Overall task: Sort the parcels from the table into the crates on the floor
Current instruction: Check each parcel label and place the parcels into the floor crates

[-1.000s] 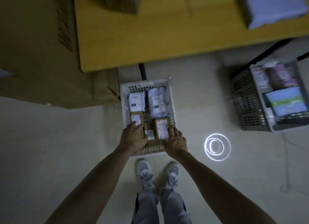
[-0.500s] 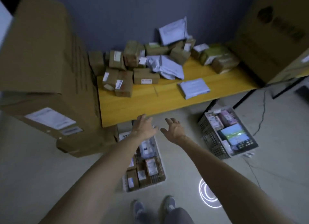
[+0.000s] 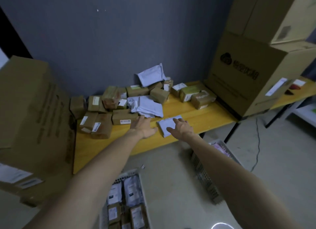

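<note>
Our left hand (image 3: 144, 126) and right hand (image 3: 181, 128) each have the grip apart, fingers spread, holding nothing. The right one is over a flat grey mailer (image 3: 164, 126) on the yellow tabletop (image 3: 196, 115), hiding part of it; whether it touches, we cannot tell. Parcels (image 3: 123, 100) pile along the far side. On the floor (image 3: 171, 169) near us a white crate (image 3: 127, 176), cut off below, holds grey bags (image 3: 132, 189) and labelled brown boxes (image 3: 137, 215). Our right forearm (image 3: 239, 177) hides most of a grey mesh crate (image 3: 203, 174); its contents are unclear.

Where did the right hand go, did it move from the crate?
Yes. The right hand left the white crate on the floor and went up to the table, over a flat grey parcel.
</note>
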